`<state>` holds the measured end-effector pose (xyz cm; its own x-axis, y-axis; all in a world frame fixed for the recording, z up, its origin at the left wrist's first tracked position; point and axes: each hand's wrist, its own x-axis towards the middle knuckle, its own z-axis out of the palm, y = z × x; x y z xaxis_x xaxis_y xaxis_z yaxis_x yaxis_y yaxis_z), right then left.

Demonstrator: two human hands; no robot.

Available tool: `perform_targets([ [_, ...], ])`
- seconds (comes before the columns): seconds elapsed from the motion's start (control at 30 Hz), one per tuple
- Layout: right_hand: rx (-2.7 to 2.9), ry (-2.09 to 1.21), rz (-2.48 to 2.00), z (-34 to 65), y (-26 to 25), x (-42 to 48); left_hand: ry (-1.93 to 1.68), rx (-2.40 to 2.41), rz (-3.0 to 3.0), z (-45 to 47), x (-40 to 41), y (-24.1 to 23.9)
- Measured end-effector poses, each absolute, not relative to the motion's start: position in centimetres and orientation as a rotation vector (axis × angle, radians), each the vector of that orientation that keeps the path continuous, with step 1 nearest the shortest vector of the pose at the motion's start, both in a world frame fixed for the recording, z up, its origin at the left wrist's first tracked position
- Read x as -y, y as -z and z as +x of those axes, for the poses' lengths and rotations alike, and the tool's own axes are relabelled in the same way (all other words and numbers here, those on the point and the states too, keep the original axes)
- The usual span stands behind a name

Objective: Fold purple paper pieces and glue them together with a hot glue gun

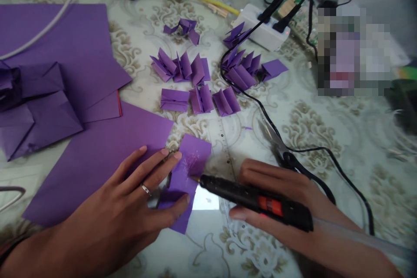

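My right hand is wrapped round a black pen-shaped glue gun with a red-orange window, and a clear glue stick runs out of its back end. The gun's metal nozzle points left and meets a small purple paper strip, where shiny glue strands show. With its fingers stretched out, my left hand presses on the left side of that strip; a ring is on one finger. Under the left hand lies a larger purple sheet. A clear ruler lies flat just right of the strip.
Several folded purple paper pieces lie beyond the hands. Scissors and a black cable lie near my right hand. A white power strip stands at the back. At left are purple sheets and a folded purple paper shape.
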<state>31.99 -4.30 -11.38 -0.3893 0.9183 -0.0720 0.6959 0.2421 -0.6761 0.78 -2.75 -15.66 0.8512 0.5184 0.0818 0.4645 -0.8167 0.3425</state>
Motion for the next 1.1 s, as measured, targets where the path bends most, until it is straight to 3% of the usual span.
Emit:
perform_targets([
  [0.27, 2.233, -1.028, -1.358, 31.91, 11.7, 4.31, -0.258, -0.726, 2.714, 0.68, 3.06, 15.95],
  [0.47, 2.192, -0.92, -1.531, 32.3, 12.05, 4.54, -0.227, -0.71, 2.729, 0.69, 2.8, 15.87],
  [0.63, 2.201, -1.121, -1.319, 32.1, 11.8, 4.37, -0.231, -0.707, 2.72, 0.57, 2.78, 15.92],
  [0.83, 2.172, -0.974, -1.493, 32.02, 11.87, 4.25, -0.241, -0.722, 2.686, 0.67, 2.85, 15.99],
  [0.97, 2.215, -1.149, -1.3, 31.54, 11.62, 3.99, -0.261, -0.723, 2.681, 0.71, 2.92, 15.86],
  [1.1, 2.191, -1.003, -1.484, 31.97, 11.6, 4.21, -0.273, -0.729, 2.659, 0.65, 2.98, 15.84],
])
